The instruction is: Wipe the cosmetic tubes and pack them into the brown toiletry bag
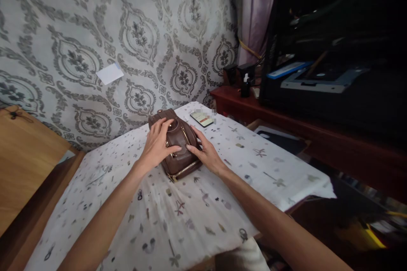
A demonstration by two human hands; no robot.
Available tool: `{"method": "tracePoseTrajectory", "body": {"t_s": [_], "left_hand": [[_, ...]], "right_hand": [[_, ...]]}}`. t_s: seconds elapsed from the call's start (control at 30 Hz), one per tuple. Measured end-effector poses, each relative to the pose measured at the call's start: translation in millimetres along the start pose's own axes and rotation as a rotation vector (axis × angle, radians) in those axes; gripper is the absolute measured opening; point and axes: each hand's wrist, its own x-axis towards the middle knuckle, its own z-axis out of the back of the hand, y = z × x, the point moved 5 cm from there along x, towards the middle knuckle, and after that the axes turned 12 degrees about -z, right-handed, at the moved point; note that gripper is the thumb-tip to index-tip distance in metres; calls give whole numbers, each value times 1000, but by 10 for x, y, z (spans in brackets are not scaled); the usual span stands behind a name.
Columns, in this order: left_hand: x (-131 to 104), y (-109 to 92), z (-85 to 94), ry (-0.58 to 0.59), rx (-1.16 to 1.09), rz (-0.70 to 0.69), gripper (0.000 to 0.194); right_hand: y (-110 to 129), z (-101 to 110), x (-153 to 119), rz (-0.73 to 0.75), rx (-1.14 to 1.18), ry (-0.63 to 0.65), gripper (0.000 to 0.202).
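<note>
A brown leather bag [179, 139] with gold-coloured zippers lies on a white patterned cloth [190, 241] that covers the table. My left hand [158, 140] is curved over the bag's left side, thumb and fingers apart and touching the leather near a round handle or ring. On the other side, my right hand [207, 152] grips the bag's right edge, its thumb on top and its fingers along the side. The bag's underside and part of its left side are hidden. Just beyond the bag lies a phone [202, 119] with its screen lit.
Behind the table rises a patterned wall with a white paper [110, 74] on it. To the right stand a dark red wooden shelf [235, 100], a small dark bottle [245, 87] and a large black screen [333, 51]. A wooden panel [28, 152] borders the left.
</note>
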Motion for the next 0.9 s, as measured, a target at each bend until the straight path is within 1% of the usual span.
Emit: {"method": "tracePoseTrajectory", "body": {"t_s": [0.13, 0.27, 0.33, 0.4, 0.5, 0.6, 0.67, 0.73, 0.8, 0.9], "left_hand": [[-16, 16, 4, -1, -20, 9, 80], [-50, 13, 5, 20, -56, 12, 78], [-62, 6, 13, 22, -81, 16, 75], [-59, 1, 45, -7, -123, 6, 70], [-22, 73, 147, -114, -245, 26, 54], [42, 270, 271, -230, -331, 115, 36], [83, 424, 335, -286, -344, 177, 31], [114, 558, 356, -307, -366, 230, 28], [134, 650, 332, -292, -401, 267, 26], [154, 691, 286, -291, -412, 271, 24]], "right_hand": [[-30, -24, -10, -10, 5, -7, 70], [-42, -68, -27, 22, -47, -20, 93], [-55, -92, -32, 50, -88, -53, 100], [-78, -104, -31, 59, -110, -90, 99], [-93, -115, -32, 54, -125, -100, 96], [-37, -118, -68, 103, -189, -120, 94], [20, -127, -113, 154, -273, -158, 91], [68, -160, -163, 217, -374, -180, 86], [94, -203, -208, 286, -469, -198, 76], [97, -252, -250, 372, -555, -234, 64]]}}
